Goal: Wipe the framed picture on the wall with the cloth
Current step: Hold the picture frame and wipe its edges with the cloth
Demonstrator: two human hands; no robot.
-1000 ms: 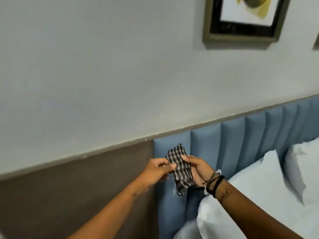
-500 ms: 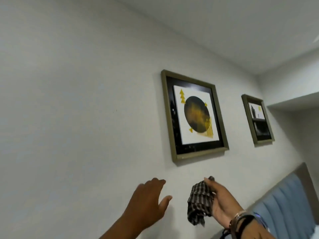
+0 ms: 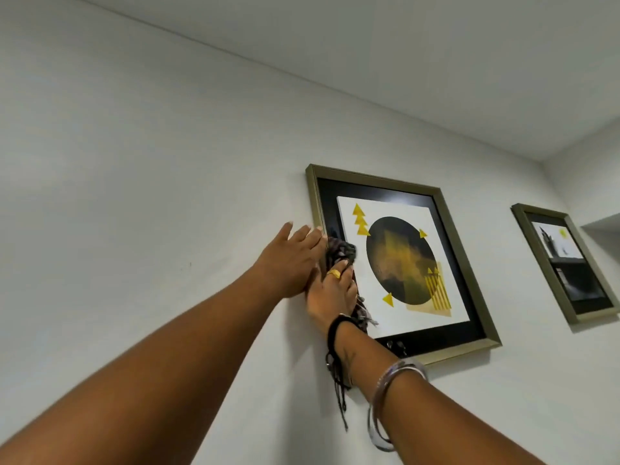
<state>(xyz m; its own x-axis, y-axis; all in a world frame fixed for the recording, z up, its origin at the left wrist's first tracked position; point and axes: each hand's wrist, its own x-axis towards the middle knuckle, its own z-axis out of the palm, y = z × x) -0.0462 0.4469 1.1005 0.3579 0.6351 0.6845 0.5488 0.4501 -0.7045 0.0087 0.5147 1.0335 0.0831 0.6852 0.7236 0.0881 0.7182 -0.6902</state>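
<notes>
A framed picture [image 3: 446, 229] with a dull gold frame, black mat and a dark circle with yellow shapes hangs on the white wall. My right hand [image 3: 332, 293] presses a bunched dark checked cloth [image 3: 340, 251] against the glass near the picture's left side; the cloth's frayed tail hangs by my wrist. My left hand [image 3: 290, 260] lies flat with fingers spread on the wall, its fingertips touching the frame's left edge, holding nothing.
A second, smaller framed picture [image 3: 567, 263] hangs further right on the same wall. The ceiling [image 3: 436, 62] slopes across the top, and a wall recess [image 3: 604, 229] shows at the right edge.
Both hands rose from below the picture up to it. The right hand brought the cloth onto the glass, and the left hand came to rest on the wall at the frame's edge.
</notes>
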